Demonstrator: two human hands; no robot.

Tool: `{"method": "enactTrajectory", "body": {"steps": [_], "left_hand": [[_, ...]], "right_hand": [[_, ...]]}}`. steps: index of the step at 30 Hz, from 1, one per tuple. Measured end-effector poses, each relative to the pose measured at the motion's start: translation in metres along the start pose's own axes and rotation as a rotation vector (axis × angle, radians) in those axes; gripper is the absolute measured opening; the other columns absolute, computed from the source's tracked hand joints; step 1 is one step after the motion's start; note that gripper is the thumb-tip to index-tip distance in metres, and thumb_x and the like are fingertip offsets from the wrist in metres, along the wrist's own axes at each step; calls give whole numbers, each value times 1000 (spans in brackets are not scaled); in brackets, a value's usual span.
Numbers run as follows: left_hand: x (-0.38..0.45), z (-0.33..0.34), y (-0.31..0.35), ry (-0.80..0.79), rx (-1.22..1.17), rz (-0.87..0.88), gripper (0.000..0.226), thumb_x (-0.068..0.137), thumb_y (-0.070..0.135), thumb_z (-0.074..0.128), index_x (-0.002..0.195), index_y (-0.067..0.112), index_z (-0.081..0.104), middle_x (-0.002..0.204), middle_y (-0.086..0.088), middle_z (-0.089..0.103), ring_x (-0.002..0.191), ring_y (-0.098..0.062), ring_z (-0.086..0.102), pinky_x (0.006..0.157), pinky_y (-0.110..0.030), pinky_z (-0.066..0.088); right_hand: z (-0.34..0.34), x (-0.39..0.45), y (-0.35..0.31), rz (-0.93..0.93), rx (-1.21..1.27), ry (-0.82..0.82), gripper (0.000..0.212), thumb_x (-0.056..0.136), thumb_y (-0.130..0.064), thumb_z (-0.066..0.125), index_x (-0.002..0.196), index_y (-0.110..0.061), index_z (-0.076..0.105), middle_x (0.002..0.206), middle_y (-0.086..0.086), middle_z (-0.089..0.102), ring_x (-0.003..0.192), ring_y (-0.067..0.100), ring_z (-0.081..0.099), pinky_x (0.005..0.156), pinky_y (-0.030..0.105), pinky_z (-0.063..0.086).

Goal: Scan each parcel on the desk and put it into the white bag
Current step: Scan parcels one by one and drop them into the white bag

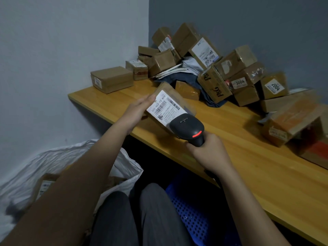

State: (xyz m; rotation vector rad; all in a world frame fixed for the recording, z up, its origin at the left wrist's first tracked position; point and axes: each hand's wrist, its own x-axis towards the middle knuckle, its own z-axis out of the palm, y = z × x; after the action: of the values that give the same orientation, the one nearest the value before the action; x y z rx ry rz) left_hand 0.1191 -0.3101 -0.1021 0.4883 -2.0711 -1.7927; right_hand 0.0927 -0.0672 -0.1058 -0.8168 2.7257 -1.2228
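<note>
My left hand (137, 110) holds a small brown parcel (170, 102) tilted above the front edge of the wooden desk (266, 174), its white barcode label facing up. My right hand (207, 151) grips the handle of a black barcode scanner (188, 127); its head sits just over the label's near end and a red light glows on its back. The white bag (58, 157) lies open on the floor at the lower left, partly hidden by my left forearm, with at least one brown box (44, 185) inside.
Several brown parcels (221, 68) are piled at the back of the desk against the grey wall, with one flat box (111, 79) apart at the left and an orange-taped box (291, 125) at the right. A blue perforated crate (191, 215) sits under the desk by my knees.
</note>
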Motion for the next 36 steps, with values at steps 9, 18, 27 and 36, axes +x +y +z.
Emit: {"method": "enactTrajectory", "body": {"steps": [9,18,27,36], "left_hand": [[3,7,28,6,242,157,63,88,55,56,144,27,45,149,1,43,136,-16,37,104,-28,29],[7,6,33,-53,284,144,63,86,59,55,143,33,45,150,1,41,138,-19,36,101,-27,27],[8,10,37,-57,285,109,58,90,52,55,143,32,45,146,-1,46,133,-19,40,95,-28,28],[9,9,35,-48,267,118,58,90,51,55,143,30,44,146,-3,45,132,-18,39,97,-27,27]], "right_hand": [[7,-2,-8,-62,14,47,16,77,-23,68,72,-23,53,63,-5,55,67,24,54,54,31,38],[-2,-2,-12,-36,70,51,20,77,-22,69,69,-24,51,61,-6,54,58,16,48,52,31,37],[-6,-8,-18,-7,86,11,20,79,-21,69,69,-21,52,61,-5,54,56,13,49,52,30,37],[-7,-9,-16,7,79,5,21,78,-21,69,67,-20,52,59,-5,53,54,12,48,49,28,34]]}}
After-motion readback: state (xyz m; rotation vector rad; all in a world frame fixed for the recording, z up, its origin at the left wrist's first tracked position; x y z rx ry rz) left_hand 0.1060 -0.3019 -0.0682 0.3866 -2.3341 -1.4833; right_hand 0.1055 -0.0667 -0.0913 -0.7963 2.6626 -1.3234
